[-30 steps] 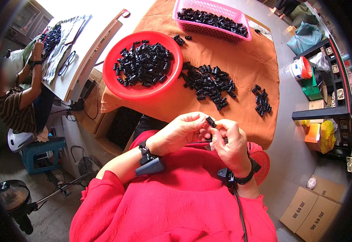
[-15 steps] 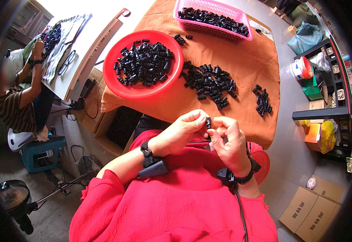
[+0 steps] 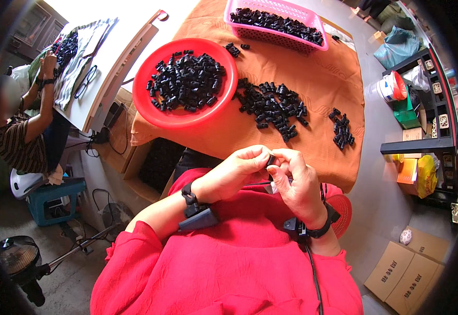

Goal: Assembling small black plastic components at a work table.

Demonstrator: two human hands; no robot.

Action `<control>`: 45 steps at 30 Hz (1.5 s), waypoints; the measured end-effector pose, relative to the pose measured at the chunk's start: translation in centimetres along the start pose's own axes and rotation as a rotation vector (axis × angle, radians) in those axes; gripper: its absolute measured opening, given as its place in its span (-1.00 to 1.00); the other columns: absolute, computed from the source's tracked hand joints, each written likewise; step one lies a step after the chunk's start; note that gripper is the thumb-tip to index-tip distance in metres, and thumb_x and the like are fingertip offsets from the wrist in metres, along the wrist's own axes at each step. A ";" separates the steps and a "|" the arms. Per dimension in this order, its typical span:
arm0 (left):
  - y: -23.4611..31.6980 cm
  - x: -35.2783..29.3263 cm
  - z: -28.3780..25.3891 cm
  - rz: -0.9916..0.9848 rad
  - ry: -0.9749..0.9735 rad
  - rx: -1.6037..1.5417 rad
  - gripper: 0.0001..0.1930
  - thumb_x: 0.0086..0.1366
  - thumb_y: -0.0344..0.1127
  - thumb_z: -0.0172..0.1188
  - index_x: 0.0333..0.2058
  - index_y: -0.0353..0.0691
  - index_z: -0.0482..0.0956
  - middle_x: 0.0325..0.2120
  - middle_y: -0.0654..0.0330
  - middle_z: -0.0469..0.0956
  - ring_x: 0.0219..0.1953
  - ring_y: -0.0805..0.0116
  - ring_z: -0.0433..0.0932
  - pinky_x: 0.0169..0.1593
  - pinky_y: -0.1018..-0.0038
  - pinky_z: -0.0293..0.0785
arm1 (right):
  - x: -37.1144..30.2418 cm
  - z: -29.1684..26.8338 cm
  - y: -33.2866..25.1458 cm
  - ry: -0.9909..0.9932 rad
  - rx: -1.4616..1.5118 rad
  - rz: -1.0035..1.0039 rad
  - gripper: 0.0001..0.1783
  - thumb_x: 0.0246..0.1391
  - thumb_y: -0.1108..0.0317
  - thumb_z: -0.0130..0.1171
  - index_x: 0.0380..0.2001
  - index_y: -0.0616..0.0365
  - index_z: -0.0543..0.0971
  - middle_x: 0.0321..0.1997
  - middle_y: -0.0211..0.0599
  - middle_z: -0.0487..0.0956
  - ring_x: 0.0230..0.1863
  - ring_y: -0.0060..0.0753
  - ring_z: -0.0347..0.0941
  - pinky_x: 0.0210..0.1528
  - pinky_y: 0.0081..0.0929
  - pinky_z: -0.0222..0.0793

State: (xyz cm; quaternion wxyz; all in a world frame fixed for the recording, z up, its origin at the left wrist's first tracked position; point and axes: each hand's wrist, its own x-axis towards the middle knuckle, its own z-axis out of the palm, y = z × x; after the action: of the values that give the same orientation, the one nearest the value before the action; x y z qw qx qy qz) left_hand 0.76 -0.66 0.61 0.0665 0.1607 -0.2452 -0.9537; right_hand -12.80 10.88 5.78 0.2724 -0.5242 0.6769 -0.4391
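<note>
In front of my chest, a small black plastic piece [image 3: 271, 159] is pinched between the fingertips of both hands. My left hand [image 3: 242, 169] grips it from the left with thumb and forefinger. From the right, my right hand [image 3: 296, 185] closes thumb and forefinger on it, its other fingers curled. Part of the piece is hidden by the fingertips. Beyond my hands, a heap of similar black pieces [image 3: 276, 107] lies on the orange cloth [image 3: 326, 86], with a smaller cluster [image 3: 343, 129] to its right. A red round basin [image 3: 144, 105] at the left holds many more.
A pink basket [image 3: 320, 42] of black pieces stands at the table's far side. On the left, another person [image 3: 24, 123] works at a white table [image 3: 118, 68], near a fan [image 3: 19, 257]. A dark shelf [image 3: 418, 146] and flattened cartons [image 3: 402, 273] are on the right.
The black piece, upright between my fingers before, is now tilted and more covered. My right forefinger has moved left and up against it. The heaps look the same.
</note>
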 end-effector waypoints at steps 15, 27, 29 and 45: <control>-1.1 0.1 -0.5 0.016 0.002 0.011 -0.83 0.47 -0.20 0.05 -0.25 -0.14 0.48 -0.32 0.40 0.48 -0.22 0.61 0.43 -0.05 0.59 0.42 | -0.1 0.4 1.0 0.021 0.053 0.053 -0.91 0.30 0.40 0.08 -0.22 0.17 0.43 -0.52 -0.23 0.54 -0.52 -0.36 0.56 -0.50 -0.41 0.42; -0.2 0.4 -1.1 -0.029 0.024 0.099 -0.81 0.45 -0.18 0.06 -0.23 -0.16 0.49 -0.31 0.35 0.51 -0.17 0.52 0.50 -0.13 0.55 0.44 | 0.3 0.5 2.4 0.047 0.049 0.065 -0.85 0.34 0.31 0.06 -0.23 0.16 0.47 -0.55 -0.35 0.50 -0.58 -0.57 0.50 -0.52 -0.50 0.42; 0.9 0.7 -1.5 -0.077 -0.050 0.055 -0.78 0.43 -0.13 0.07 -0.23 -0.16 0.51 -0.32 0.33 0.52 -0.20 0.48 0.51 -0.19 0.53 0.47 | 0.6 -0.1 1.8 0.093 0.074 0.134 -0.86 0.34 0.32 0.06 -0.23 0.17 0.49 -0.54 -0.40 0.49 -0.57 -0.62 0.48 -0.53 -0.54 0.42; 2.2 6.6 -2.9 0.629 0.564 1.776 -0.80 0.16 -0.27 0.26 -0.28 -0.20 0.51 -0.36 0.03 0.50 -0.34 -0.01 0.55 -0.24 0.19 0.53 | 0.9 -0.5 2.4 0.186 0.082 0.184 -0.85 0.34 0.34 0.06 -0.21 0.20 0.50 -0.48 -0.47 0.46 -0.57 -0.70 0.43 -0.55 -0.63 0.42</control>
State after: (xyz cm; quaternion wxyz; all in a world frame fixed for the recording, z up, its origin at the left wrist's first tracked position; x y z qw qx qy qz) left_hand -4.32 -5.23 -2.56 0.2285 0.3014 -0.8798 -0.2880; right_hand -14.65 10.31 3.95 0.2689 -0.4052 0.7259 -0.4863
